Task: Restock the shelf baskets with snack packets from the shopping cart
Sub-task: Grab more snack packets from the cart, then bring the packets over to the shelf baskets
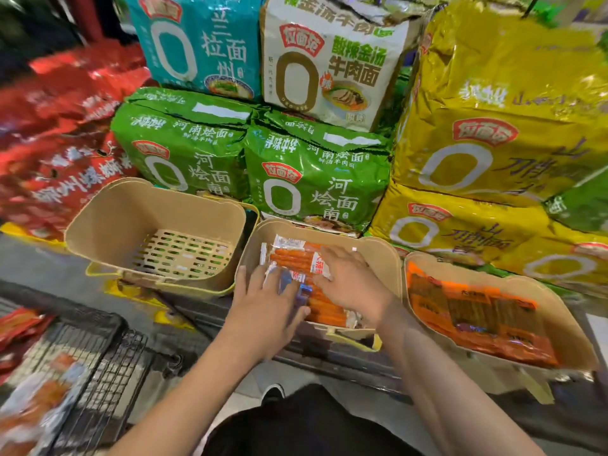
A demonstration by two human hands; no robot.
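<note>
The shopping cart (98, 366), near left, holds blurred packets. The middle basket (378, 255) holds orange snack packets (292, 258) with white ends. The left hand (266, 307) and right hand (352, 281) rest flat on them, fingers extended.

Matt tan plastic baskets (154, 209); glossy crinkled foil-like noodle bags (312, 179); shiny film snack packets (296, 258); black wire-mesh metal cart (108, 366).

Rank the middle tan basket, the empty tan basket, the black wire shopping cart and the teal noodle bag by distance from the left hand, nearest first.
1. Middle tan basket, under the left hand.
2. Empty tan basket, to its left.
3. Black wire shopping cart, lower left.
4. Teal noodle bag, top, behind.
</note>
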